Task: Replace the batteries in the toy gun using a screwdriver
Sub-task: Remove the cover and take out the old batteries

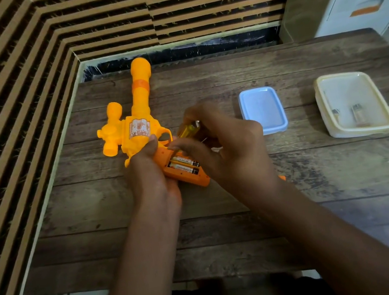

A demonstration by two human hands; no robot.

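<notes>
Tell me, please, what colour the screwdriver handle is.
The screwdriver handle is translucent yellow, best seen in the head view.

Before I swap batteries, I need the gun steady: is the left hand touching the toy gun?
Touching. Head view: the left hand grips the toy gun at its handle.

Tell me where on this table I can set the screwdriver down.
Best: the front-right table, bordered by the lid and tub behind and your right hand, holding the screwdriver, on its left. The strip behind lid and tub is bare too. Crowded: around the gun, gripped by your left hand.
</notes>
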